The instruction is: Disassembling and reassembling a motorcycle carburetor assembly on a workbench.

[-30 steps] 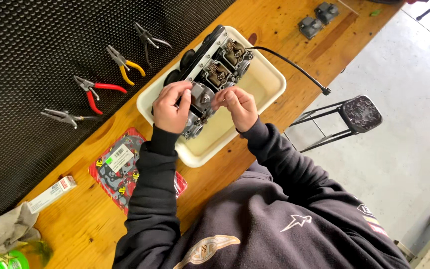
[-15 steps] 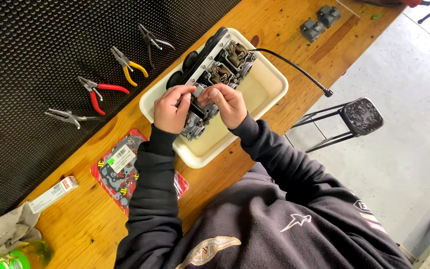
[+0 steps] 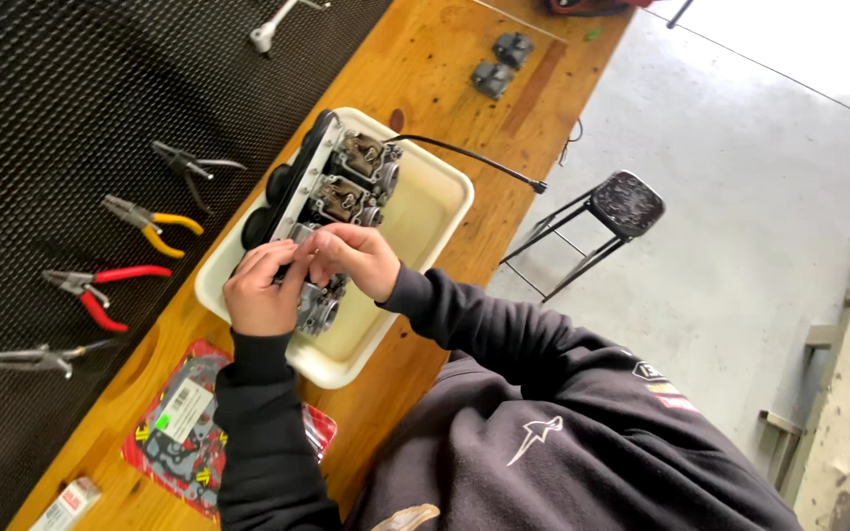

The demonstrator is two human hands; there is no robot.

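Observation:
A bank of metal carburetors lies in a cream plastic tray on the wooden bench. My left hand and my right hand meet over the near carburetor, fingertips pinched together on a small part there. What the fingers hold is hidden. A black cable runs from the carburetors over the tray's edge.
Several pliers lie on the black mesh mat, among them a red-handled pair and a yellow-handled pair. A gasket packet lies near my left sleeve. Two small grey parts sit farther along the bench. A black stool stands on the floor.
The view has shifted, so bench and tray appear lower and to the left. Both hands have drawn closer together over the near carburetor.

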